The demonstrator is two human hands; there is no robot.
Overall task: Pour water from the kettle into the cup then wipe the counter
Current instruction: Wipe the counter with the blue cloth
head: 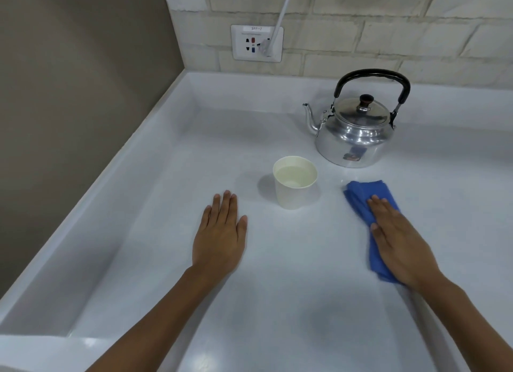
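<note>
Nearest the camera: two bare forearms reaching over the pale grey-white worktop (277, 288). Left hand (220, 233) lay flat, palm down, fingers (226, 202) extended and close together, holding nothing. Right hand (399, 238) pressed flat on a folded blue cloth (361, 194), fingers straight and together, not curled round it; weight on top rather than a grip.

The cloth's long axis ran from the near right edge away toward the shiny round metal kettle with black arched handle (354, 138), its far end sticking out beyond the fingertips. Kettle stood upright at the back right, lid on, spout pointing left.

White paper cup (294, 185) stood upright between the hands, just beyond the left fingertips, apparently holding water. Judged: pouring done, wiping in hand. Right hand alone bore on the cloth; open worktop lay to its left and near side, the cup the one obstacle in a leftward sweep.
</note>
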